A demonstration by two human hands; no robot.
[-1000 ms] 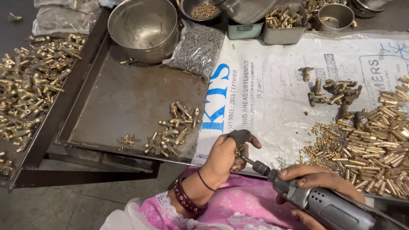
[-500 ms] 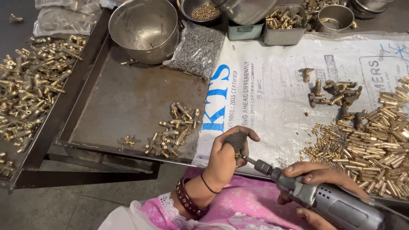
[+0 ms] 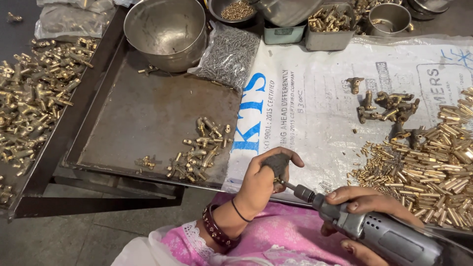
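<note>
My left hand (image 3: 263,180) pinches a small brass part, mostly hidden under a dark finger cover, at the front edge of the white woven sack (image 3: 315,113). My right hand (image 3: 367,209) grips a grey electric screwdriver (image 3: 374,231) whose bit points left and meets the part in my left fingers. A small heap of assembled brass fittings (image 3: 197,155) lies on the dark metal tray (image 3: 148,113) just left of my left hand. A large pile of brass tubes (image 3: 428,157) lies on the sack to the right.
A steel bowl (image 3: 165,32) and a clear bag of small screws (image 3: 229,56) sit at the tray's far side. More brass fittings (image 3: 34,98) cover the far left. Several darker fittings (image 3: 387,106) lie on the sack. Tins and bowls of parts (image 3: 330,22) line the back.
My left hand shifted slightly right and its fingers closed more tightly over the part. The screwdriver moved a little up and left, keeping its bit at the part.
</note>
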